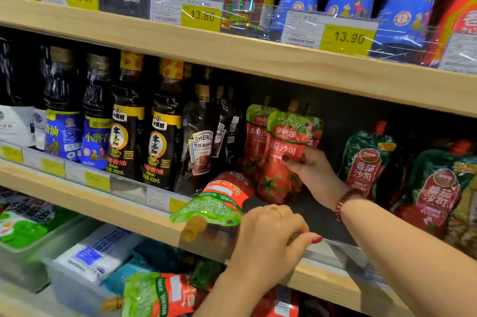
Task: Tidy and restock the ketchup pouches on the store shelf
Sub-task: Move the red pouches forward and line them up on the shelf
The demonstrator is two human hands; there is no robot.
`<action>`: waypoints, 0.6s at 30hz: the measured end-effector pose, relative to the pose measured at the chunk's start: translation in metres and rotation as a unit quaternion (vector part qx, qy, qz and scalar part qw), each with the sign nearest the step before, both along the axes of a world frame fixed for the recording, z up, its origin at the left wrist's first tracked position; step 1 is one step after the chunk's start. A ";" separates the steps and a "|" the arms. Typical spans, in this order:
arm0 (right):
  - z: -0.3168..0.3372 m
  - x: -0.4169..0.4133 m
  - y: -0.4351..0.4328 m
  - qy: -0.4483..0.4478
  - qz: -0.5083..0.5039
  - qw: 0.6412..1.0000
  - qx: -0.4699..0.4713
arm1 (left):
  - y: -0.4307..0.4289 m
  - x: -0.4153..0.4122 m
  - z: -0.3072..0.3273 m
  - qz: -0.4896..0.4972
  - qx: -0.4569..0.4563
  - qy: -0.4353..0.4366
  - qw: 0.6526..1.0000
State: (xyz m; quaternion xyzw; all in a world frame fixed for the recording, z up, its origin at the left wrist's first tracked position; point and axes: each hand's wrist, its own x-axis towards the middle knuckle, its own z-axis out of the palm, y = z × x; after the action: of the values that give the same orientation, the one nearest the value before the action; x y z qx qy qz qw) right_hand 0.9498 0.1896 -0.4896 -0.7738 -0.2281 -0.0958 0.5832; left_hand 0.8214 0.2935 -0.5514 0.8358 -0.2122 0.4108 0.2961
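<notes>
An upright red ketchup pouch with a green top (pixel 282 154) stands on the middle shelf (pixel 124 209), with my right hand (pixel 313 173) shut on its right side. More of the same pouches (pixel 255 135) stand just behind it. Another pouch (pixel 222 203) lies flat, its gold spout hanging over the shelf's front edge. My left hand (pixel 268 236) rests on that edge beside the lying pouch, fingers curled over the rail with a small gold-brown bit under them. What it grips is hidden. A further pouch (pixel 160 293) lies lower down, at the bottom of the view.
Dark green ketchup pouches (pixel 366 161) stand to the right of my right hand. Dark sesame oil bottles (pixel 126 135) and a Heinz pouch (pixel 200 151) crowd the left. The upper shelf board (pixel 232 50) hangs close above. Boxes (pixel 87 257) fill the shelf below.
</notes>
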 end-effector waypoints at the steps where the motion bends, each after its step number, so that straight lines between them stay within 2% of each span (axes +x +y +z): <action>1: -0.003 0.001 -0.001 0.001 0.011 1.000 -0.004 | 0.000 0.001 -0.001 0.001 -0.001 -0.005 1.000; 5: -0.001 0.003 -0.012 0.041 0.040 0.998 -0.033 | 0.001 0.003 -0.004 0.002 -0.004 -0.031 1.000; 10: -0.006 0.000 -0.006 0.054 -0.030 0.993 -0.104 | 0.001 0.005 -0.007 -0.002 -0.008 -0.053 0.999; 14: -0.007 0.007 0.006 0.014 -0.033 0.994 -0.100 | 0.001 0.007 -0.010 -0.003 -0.007 -0.067 0.998; 18: -0.003 0.022 0.022 0.031 -0.022 0.996 -0.082 | 0.003 0.011 -0.013 -0.009 -0.006 -0.094 0.995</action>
State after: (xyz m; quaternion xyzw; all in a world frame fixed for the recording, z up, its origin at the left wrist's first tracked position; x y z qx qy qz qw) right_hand 0.9720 0.2116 -0.4930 -0.8266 -0.1997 -0.0654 0.5221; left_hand 0.8326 0.2961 -0.5644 0.7897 -0.2443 0.4862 0.2834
